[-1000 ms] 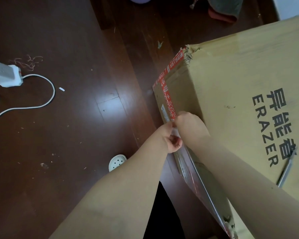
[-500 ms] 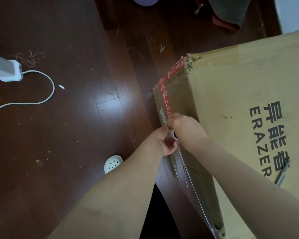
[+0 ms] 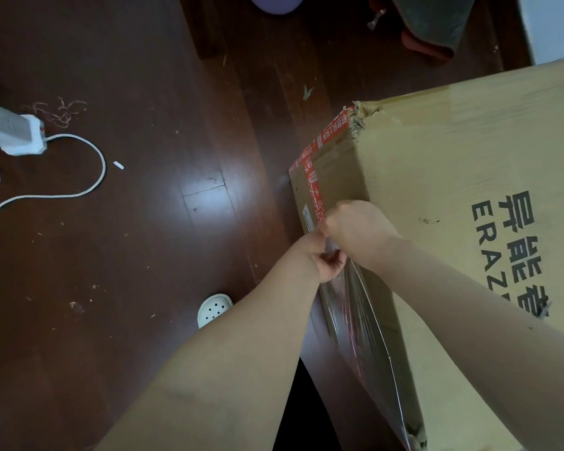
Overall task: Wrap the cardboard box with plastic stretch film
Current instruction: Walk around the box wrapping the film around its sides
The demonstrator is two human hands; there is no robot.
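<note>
Dark brown wooden floor point(image 3: 144, 271) below, with the big tan cardboard box point(image 3: 463, 164) standing on it at right. Clear plastic stretch film point(image 3: 355, 317) runs up the box's near side. The left hand point(image 3: 329, 265) pinches the film's top edge in curled fingers. The right hand point(image 3: 355, 229) sits just beside it, fingers hidden, so I can't tell its grip.

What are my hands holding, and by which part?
The left hand pinches the stretch film at its bunched top end, against the side of the cardboard box. The right hand meets that end; its grip is hidden.
</note>
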